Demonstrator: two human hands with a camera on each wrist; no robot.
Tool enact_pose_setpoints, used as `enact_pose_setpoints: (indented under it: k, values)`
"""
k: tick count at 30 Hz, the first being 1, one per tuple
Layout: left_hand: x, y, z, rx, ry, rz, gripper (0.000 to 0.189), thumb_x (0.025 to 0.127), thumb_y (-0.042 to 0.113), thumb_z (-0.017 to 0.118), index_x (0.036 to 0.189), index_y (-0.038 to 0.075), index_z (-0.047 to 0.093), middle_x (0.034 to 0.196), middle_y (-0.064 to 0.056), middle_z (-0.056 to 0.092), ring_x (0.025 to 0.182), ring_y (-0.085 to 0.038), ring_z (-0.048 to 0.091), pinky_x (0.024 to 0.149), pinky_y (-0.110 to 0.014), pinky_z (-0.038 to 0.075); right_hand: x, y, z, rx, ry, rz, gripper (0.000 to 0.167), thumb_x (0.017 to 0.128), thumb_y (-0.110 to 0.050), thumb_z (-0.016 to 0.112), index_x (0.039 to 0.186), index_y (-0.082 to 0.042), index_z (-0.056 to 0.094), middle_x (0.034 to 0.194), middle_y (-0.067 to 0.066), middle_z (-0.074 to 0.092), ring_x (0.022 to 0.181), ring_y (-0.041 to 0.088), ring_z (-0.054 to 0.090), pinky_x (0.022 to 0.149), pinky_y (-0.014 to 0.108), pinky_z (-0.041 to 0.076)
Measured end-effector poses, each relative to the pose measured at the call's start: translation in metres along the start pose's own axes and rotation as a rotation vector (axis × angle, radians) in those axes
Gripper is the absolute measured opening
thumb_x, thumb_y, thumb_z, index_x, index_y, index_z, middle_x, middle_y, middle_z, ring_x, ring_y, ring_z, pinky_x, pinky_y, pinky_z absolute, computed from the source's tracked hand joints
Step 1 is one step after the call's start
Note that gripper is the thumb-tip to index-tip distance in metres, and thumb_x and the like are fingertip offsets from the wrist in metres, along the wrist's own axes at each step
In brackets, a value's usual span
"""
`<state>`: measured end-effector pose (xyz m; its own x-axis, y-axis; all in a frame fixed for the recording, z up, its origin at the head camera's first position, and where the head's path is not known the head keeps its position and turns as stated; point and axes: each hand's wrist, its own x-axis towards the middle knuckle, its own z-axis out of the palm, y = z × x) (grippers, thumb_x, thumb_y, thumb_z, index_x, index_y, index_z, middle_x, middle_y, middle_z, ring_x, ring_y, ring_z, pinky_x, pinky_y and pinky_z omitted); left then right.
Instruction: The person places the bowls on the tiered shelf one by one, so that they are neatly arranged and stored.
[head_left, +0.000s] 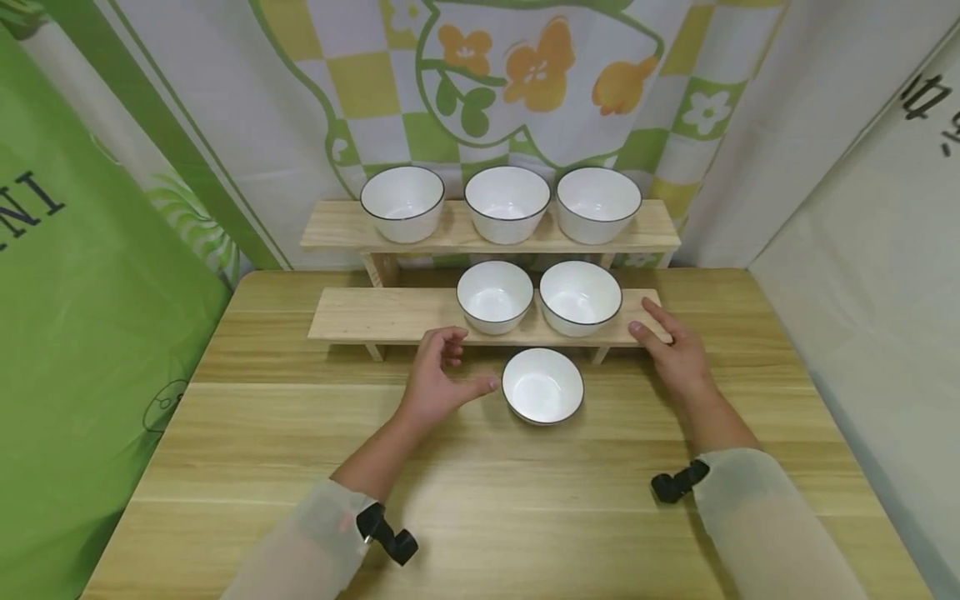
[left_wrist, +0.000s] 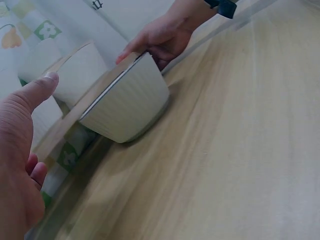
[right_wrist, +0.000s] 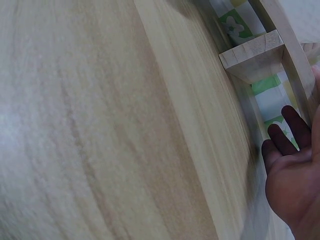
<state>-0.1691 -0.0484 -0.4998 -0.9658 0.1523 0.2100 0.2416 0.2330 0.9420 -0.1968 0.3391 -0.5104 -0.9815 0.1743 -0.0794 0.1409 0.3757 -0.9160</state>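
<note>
A white bowl [head_left: 543,387] with a dark rim stands upright on the wooden table, in front of a two-level shelf. Just left of it is my left hand [head_left: 442,379], thumb stretched towards the bowl, fingers loosely bent, holding nothing. In the left wrist view a gap separates the thumb from the bowl [left_wrist: 131,102]. My right hand [head_left: 675,354] is at the right end of the lower shelf board [head_left: 382,315], thumb and forefinger spread; whether they touch the wood I cannot tell. On that board sit two similar bowls [head_left: 495,296] [head_left: 581,297].
Three more white bowls [head_left: 507,204] stand in a row on the upper board [head_left: 330,225]. Behind the shelf hangs a patterned curtain [head_left: 367,87]. A green cloth [head_left: 82,317] borders the table [head_left: 247,467] on the left, a pale panel [head_left: 862,217] on the right.
</note>
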Motion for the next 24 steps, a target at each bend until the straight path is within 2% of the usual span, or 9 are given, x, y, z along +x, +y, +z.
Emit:
enact_pose_setpoints:
  k: [3, 6, 8, 15, 24]
  values:
    - [-0.005, -0.004, 0.004, -0.010, -0.030, -0.016, 0.079, 0.069, 0.022, 0.101, 0.132, 0.007, 0.056, 0.132, -0.016, 0.053, 0.118, -0.043, 0.054, 0.101, -0.046, 0.049, 0.000, 0.001, 0.000, -0.006, 0.001, 0.001, 0.074, 0.096, -0.055, 0.070, 0.159, -0.027, 0.043, 0.167, 0.008, 0.030, 0.155, 0.033, 0.022, 0.125, 0.052, 0.018]
    - [-0.007, -0.008, 0.009, -0.030, -0.053, -0.007, 0.080, 0.068, 0.020, 0.101, 0.133, 0.005, 0.056, 0.134, -0.024, 0.051, 0.120, -0.043, 0.052, 0.104, -0.051, 0.048, 0.001, 0.002, 0.000, -0.013, 0.000, 0.002, 0.074, 0.096, -0.055, 0.070, 0.160, -0.027, 0.043, 0.167, 0.007, 0.030, 0.155, 0.033, 0.022, 0.125, 0.052, 0.018]
    - [-0.009, -0.011, 0.012, -0.031, -0.069, 0.000, 0.082, 0.068, 0.019, 0.100, 0.134, 0.002, 0.056, 0.135, -0.025, 0.050, 0.121, -0.043, 0.052, 0.104, -0.052, 0.047, 0.002, 0.003, 0.000, -0.013, -0.002, 0.005, 0.074, 0.096, -0.055, 0.070, 0.160, -0.027, 0.043, 0.168, 0.007, 0.030, 0.155, 0.033, 0.022, 0.125, 0.052, 0.018]
    - [-0.014, -0.016, 0.022, 0.007, -0.134, -0.012, 0.090, 0.067, 0.026, 0.102, 0.139, 0.002, 0.054, 0.136, -0.009, 0.051, 0.127, -0.033, 0.050, 0.108, -0.048, 0.047, 0.005, 0.006, -0.002, 0.005, -0.009, 0.009, 0.074, 0.097, -0.052, 0.070, 0.160, -0.027, 0.042, 0.169, 0.006, 0.028, 0.156, 0.032, 0.020, 0.126, 0.052, 0.017]
    - [-0.019, -0.016, 0.036, 0.023, -0.224, -0.044, 0.108, 0.064, 0.028, 0.103, 0.152, 0.005, 0.045, 0.150, -0.009, 0.043, 0.137, -0.031, 0.046, 0.113, -0.041, 0.044, 0.004, 0.005, -0.001, -0.008, -0.006, 0.000, 0.073, 0.096, -0.054, 0.070, 0.159, -0.029, 0.044, 0.169, 0.007, 0.028, 0.156, 0.031, 0.020, 0.126, 0.051, 0.017]
